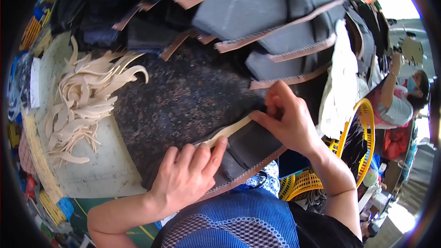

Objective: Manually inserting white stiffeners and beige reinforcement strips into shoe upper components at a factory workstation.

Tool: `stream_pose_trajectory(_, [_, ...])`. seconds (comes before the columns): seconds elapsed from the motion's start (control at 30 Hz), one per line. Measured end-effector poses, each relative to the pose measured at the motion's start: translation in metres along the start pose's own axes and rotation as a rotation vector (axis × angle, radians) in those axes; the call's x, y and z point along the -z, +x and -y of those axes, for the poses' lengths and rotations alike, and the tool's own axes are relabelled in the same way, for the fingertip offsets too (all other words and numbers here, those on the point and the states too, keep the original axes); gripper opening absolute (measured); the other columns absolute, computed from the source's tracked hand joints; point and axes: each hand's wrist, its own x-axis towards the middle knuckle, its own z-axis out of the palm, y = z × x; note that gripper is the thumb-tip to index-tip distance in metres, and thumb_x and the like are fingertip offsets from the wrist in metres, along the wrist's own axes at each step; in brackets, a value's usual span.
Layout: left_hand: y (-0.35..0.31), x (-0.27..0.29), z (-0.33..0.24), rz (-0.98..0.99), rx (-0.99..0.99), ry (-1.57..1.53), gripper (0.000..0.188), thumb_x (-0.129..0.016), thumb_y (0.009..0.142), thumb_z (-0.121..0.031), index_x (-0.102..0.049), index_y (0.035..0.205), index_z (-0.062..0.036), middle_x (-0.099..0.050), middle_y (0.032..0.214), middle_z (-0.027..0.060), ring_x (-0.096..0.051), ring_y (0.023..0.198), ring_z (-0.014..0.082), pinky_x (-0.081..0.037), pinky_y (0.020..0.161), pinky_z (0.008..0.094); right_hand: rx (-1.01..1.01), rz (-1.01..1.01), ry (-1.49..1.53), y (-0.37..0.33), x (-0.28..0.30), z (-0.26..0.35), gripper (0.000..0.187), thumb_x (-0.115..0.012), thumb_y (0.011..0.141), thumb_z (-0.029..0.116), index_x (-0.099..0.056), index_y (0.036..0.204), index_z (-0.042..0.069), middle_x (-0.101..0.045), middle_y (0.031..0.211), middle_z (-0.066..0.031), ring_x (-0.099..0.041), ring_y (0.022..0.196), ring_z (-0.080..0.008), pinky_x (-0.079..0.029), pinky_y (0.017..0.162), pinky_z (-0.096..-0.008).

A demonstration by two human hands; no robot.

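Note:
A cream foam strip (233, 129) lies along the far edge of a dark grey panel (248, 145) with a brown stitched border. My left hand (186, 172) rests over the panel's left part, fingers stretched out, the index fingertip pressing on the strip. At the strip's right end, my right hand (289, 118) is closed, thumb and forefinger pinching it. Part of the panel is hidden under my left hand. To the left lies a loose pile of curved cream strips (82, 98).
A worn dark mat (156, 96) covers the table's middle. Stacked dark panels with brown borders (257, 11) lie at the far side. White cloth (339, 82) and yellow plastic baskets (307, 185) are at right. Farther right, a co-worker (399, 96) sits with one arm raised.

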Motion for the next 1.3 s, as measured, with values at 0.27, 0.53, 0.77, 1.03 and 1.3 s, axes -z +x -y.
stream_pose_trajectory(0.27, [0.006,0.011,-0.018,0.008,-0.171,0.002,0.075,-0.077,0.086,-0.055,-0.059,0.146,-0.0157,-0.051,0.139,0.0169,-0.051,0.128,0.0347,-0.044,0.106,0.0517,0.722,-0.32,0.113,-0.059,-0.006,-0.025,0.016,-0.073,0.087,-0.002,-0.066,0.101,0.003,-0.068,0.082,-0.0082,-0.068,0.066,-0.0238,-0.055,0.059,-0.0333])
stream_pose_trajectory(0.53, [0.127,0.039,-0.052,0.035,-0.523,-0.255,0.063,-0.081,0.088,-0.039,-0.063,0.137,-0.0039,-0.056,0.141,0.019,-0.053,0.134,0.0387,-0.04,0.113,0.0555,-0.021,-0.781,-0.075,-0.081,0.165,-0.17,0.014,-0.077,0.092,0.012,-0.078,0.104,0.004,-0.077,0.099,-0.0095,-0.072,0.096,-0.0196,-0.059,0.079,-0.0336])
stream_pose_trajectory(0.77, [0.277,-0.034,-0.083,-0.085,-0.472,0.1,0.072,-0.074,0.092,-0.05,-0.058,0.145,-0.0026,-0.043,0.161,0.0229,-0.043,0.147,0.0371,-0.034,0.122,0.0486,0.06,-0.467,-0.295,-0.024,0.173,-0.168,0.05,-0.083,0.085,0.033,-0.069,0.126,0.007,-0.065,0.125,-0.018,-0.064,0.118,-0.0324,-0.053,0.102,-0.0429])
stream_pose_trajectory(1.03, [0.303,-0.019,-0.101,0.095,-0.443,0.201,0.083,-0.083,0.074,-0.052,-0.059,0.138,-0.0055,-0.04,0.162,0.0241,-0.037,0.148,0.0412,-0.031,0.121,0.0529,0.21,-0.346,-0.502,-0.024,0.192,-0.189,0.051,-0.089,0.083,0.038,-0.071,0.117,0.004,-0.072,0.112,-0.0179,-0.071,0.106,-0.0337,-0.057,0.091,-0.0434])
stream_pose_trajectory(1.3, [0.317,-0.033,-0.079,-0.024,-0.541,0.296,0.08,-0.08,0.081,-0.047,-0.053,0.143,-0.0035,-0.037,0.165,0.0212,-0.033,0.155,0.0386,-0.028,0.128,0.0489,0.144,-0.505,-0.573,-0.009,0.171,-0.186,0.028,-0.067,0.085,0.022,-0.075,0.089,-0.005,-0.073,0.09,-0.0308,-0.073,0.09,-0.0481,-0.059,0.084,-0.0527])
